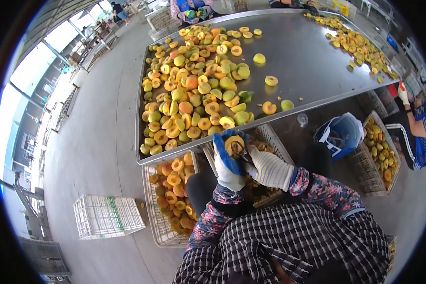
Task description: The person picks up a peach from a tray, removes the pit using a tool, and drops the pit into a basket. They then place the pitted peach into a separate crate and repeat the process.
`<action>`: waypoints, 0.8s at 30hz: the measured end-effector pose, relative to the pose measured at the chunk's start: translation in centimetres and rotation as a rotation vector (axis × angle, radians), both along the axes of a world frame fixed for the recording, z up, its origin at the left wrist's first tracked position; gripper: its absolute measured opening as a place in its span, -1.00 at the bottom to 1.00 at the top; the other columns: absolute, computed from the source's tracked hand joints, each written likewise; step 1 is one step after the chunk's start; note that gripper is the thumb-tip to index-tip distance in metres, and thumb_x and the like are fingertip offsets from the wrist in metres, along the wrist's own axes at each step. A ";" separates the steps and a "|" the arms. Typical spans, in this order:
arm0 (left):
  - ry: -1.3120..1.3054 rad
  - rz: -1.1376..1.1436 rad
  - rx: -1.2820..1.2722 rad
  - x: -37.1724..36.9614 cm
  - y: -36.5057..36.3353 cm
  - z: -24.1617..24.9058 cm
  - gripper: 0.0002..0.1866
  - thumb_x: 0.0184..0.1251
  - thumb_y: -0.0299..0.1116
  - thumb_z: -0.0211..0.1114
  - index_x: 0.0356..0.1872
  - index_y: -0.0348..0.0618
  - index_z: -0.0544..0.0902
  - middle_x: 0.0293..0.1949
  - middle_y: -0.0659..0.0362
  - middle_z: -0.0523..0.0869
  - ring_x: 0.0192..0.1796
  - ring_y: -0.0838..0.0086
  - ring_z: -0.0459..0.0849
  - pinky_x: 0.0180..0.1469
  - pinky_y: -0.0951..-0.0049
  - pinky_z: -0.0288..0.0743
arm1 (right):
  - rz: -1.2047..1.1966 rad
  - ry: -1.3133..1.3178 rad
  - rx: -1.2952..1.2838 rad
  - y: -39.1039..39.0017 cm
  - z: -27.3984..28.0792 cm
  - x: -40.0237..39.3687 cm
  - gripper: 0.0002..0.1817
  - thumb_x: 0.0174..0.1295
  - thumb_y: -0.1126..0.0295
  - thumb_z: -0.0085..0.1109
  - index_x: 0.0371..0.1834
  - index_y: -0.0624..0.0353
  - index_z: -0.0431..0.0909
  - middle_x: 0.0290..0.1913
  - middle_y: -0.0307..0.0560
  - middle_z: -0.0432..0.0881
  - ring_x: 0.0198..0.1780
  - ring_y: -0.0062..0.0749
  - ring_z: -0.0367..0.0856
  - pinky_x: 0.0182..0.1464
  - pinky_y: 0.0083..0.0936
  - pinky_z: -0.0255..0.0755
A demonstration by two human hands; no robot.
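Steel table [312,57] fills the upper centre of the frame, raised rim along its near edge. Big pile of halved peaches [194,90] on its left part, a smaller scatter [359,45] at upper right. Concrete floor [99,142] on the left, bright windows along the far left edge. Empty white crate [108,216] lies on the floor at lower left. Crate of peach halves [173,199] sits under the table edge, lower centre-left. A second crate of fruit [381,151] at right, blue bucket [341,135] just beside it. Another person's gloved hand and arm [409,111] at the right edge; more people at the top edge.

Left hand [228,161], blue-and-white glove, grip curled around one peach half [235,144], cut face up, just below the table rim at frame centre. Right hand [269,168], white knit glove, grip pressed together on a small tool [244,155] touching the peach half; probably a pitting knife, too small to tell.
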State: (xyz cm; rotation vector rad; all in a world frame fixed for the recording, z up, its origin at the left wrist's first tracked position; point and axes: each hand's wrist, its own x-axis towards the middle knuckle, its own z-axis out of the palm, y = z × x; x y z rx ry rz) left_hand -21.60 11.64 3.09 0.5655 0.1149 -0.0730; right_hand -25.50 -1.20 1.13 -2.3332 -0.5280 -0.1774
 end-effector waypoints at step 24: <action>-0.088 0.021 -0.152 -1.0 -0.3 1.8 -0.61 0.63 -0.04 0.03 -0.02 -0.20 0.57 -0.01 0.07 0.67 0.13 0.16 0.62 0.40 0.05 0.44 | -0.080 -0.112 -0.063 0.2 3.5 -0.9 -0.56 0.30 0.29 0.19 0.13 0.28 0.32 -0.36 0.17 0.67 -0.37 0.17 0.68 -0.35 -0.02 0.56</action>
